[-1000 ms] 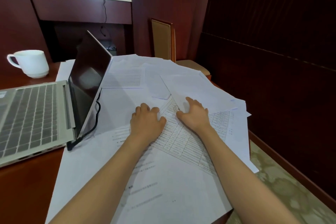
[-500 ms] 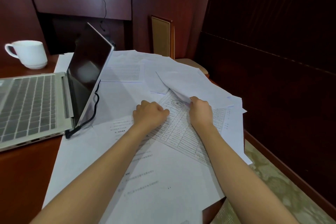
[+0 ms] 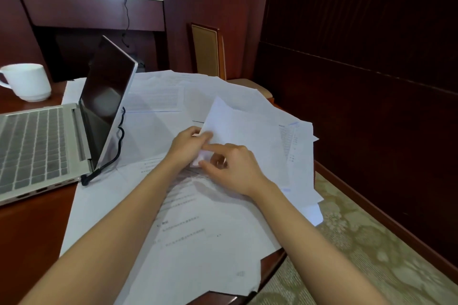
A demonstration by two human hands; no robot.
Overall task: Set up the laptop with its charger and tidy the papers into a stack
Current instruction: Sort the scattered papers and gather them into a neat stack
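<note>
White creased sheet (image 3: 244,131) is pinched by fingers (image 3: 215,147) of left hand (image 3: 186,144) and right hand (image 3: 238,169).

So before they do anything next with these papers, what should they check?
1. Grip on the lifted white paper sheet: ok. The left hand and right hand pinch its near corner.
2. Loose white papers in one stack: not ok. They lie spread over the dark wooden table.
3. Papers away from the edge: not ok. Some overhang the table's right side.
4. Black charger cable plugged into the open silver laptop: cannot tell. The plug is hidden.
5. White ceramic mug away from the papers: ok. It stands beyond the laptop.
</note>
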